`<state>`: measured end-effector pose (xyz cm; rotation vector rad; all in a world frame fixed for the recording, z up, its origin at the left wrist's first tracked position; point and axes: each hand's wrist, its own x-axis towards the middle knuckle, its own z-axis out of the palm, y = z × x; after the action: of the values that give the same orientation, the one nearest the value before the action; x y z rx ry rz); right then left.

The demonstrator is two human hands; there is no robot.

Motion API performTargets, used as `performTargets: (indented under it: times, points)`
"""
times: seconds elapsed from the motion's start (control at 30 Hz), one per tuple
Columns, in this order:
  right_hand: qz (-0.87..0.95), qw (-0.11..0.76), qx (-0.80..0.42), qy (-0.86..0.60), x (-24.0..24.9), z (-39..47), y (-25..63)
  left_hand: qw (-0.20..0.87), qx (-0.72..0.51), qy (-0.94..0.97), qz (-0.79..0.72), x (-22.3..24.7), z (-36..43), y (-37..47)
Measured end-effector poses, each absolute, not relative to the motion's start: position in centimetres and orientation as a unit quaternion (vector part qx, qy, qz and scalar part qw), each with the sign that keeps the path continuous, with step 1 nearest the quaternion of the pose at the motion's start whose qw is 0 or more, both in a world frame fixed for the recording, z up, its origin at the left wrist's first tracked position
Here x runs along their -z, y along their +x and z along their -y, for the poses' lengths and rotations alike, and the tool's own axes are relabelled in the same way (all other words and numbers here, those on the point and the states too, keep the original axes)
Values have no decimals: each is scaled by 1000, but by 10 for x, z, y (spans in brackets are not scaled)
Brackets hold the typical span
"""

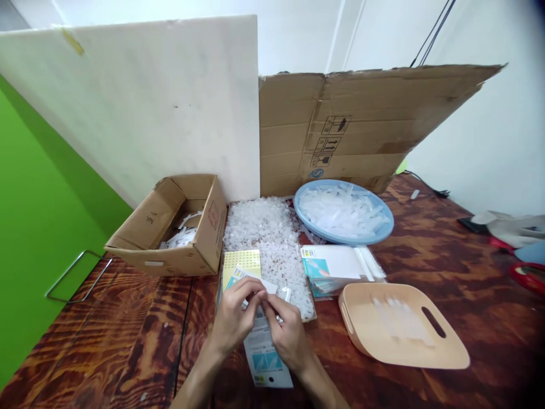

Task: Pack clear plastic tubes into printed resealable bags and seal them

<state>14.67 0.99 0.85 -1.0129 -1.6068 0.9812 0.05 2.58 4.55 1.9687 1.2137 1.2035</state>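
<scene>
My left hand (238, 312) and my right hand (285, 326) meet fingertip to fingertip in front of me. Both are closed in a pinch, and what lies between the fingertips is too small to make out. Below and behind them is a printed packet (268, 360) with blue pictures, its lower part between my wrists. A yellow sheet with rows of small marks (242, 260) lies just beyond my left hand. Past both hands spreads a layer of small clear plastic pieces (264, 224) in a shallow tray.
An open cardboard box (208, 238) with white strips stands left. At the right are a blue basin (386, 227) of clear strips, stacked packets (336, 262) and a beige board (366, 335) bearing translucent pieces. White and cardboard panels (289, 130) rise behind.
</scene>
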Motion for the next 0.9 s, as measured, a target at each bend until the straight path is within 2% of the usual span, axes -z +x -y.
performTargets:
  times: [0.13,0.2,0.37,0.43,0.5,0.6,0.67,0.8,0.87,0.9]
  points:
    - [668,497,-378,-405,-10,-7,149,306,-496,633,-509,-63,-29,-7]
    - [658,510,-363,-418,-11,-6,155,270,-545,589,-532,-85,-38,-21]
    - [635,520,-350,-451,-11,-6,170,-56,-711,486,-505,-153,-82,-86]
    - [622,528,-353,-459,-11,-7,174,-123,-693,455,-546,-171,-104,-115]
    - [609,535,-353,-467,-11,-8,176,-26,-534,532,-656,-179,-123,-140]
    - [605,534,-351,-475,-11,-8,180,93,-400,603,-683,-179,-136,-161]
    - [604,530,-351,-481,-12,-8,183,91,-434,612,-654,-177,-131,-162]
    - [580,535,-342,-511,-12,-13,187,30,-581,572,-578,-161,-88,-134]
    - [556,543,-330,-535,-14,-16,186,61,-567,583,-579,-141,-55,-107]
    - [542,549,-324,-547,-15,-17,184,114,-539,601,-579,-127,-38,-92]
